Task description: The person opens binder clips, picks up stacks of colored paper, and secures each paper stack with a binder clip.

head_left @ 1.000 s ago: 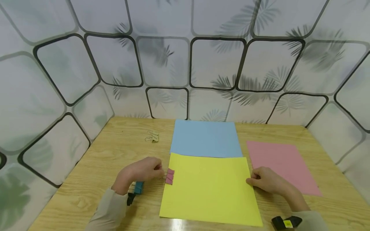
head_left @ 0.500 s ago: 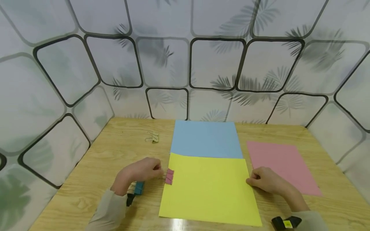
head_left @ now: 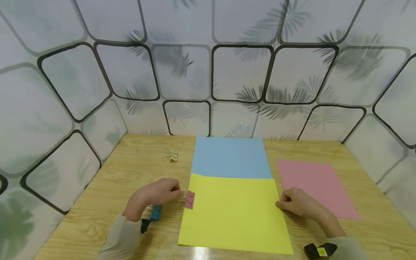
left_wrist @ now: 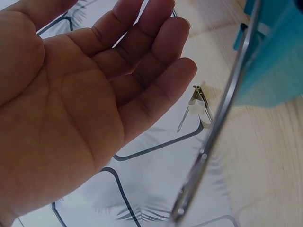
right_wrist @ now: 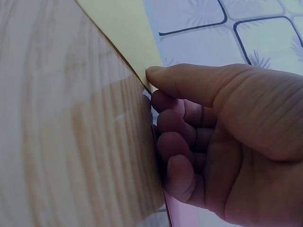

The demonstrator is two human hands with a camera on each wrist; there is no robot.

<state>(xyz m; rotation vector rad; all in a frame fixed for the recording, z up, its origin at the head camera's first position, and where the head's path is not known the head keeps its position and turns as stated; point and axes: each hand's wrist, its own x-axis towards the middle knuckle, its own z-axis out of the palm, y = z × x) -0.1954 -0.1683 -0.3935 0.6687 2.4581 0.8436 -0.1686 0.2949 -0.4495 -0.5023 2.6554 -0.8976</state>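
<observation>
Yellow paper (head_left: 234,215) lies on the wood-grain table (head_left: 136,159), its right edge pinched by the right hand (head_left: 299,204), while the left hand (head_left: 159,191) is at the pink binder clip (head_left: 190,200) on the left edge, though whether it grips the handles I cannot tell.

No words or numbers can be read here.
A little yellow label (head_left: 322,251) is on the black thing (head_left: 311,251) at the person's right wrist, next to the sleeve (head_left: 349,248). In the head view it is too small and blurry to tell if it has letters.
</observation>
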